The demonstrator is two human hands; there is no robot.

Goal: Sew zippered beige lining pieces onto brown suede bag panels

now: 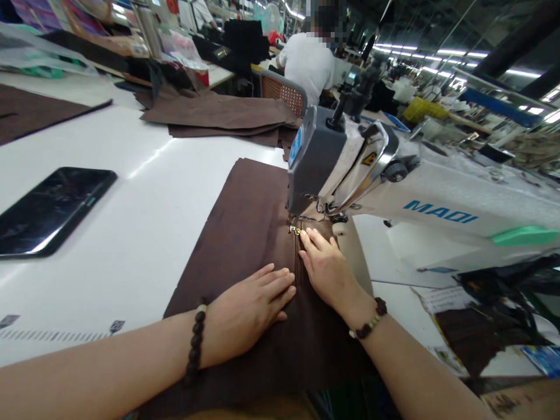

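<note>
A dark brown fabric piece lies flat under the head of a sewing machine, with a zipper-like strip running down from the presser foot. On the fabric, left of the strip, my left hand rests palm down, its fingers stretched out. My right hand lies on the strip's right side, fingers extended, fingertips beside a small gold-coloured zipper pull near the foot. Neither hand is wrapped round anything.
A black phone-like device lies on the white table at the left. Brown fabric pieces are stacked behind the machine. Dark scraps lie at the right. A person in a white shirt sits farther back.
</note>
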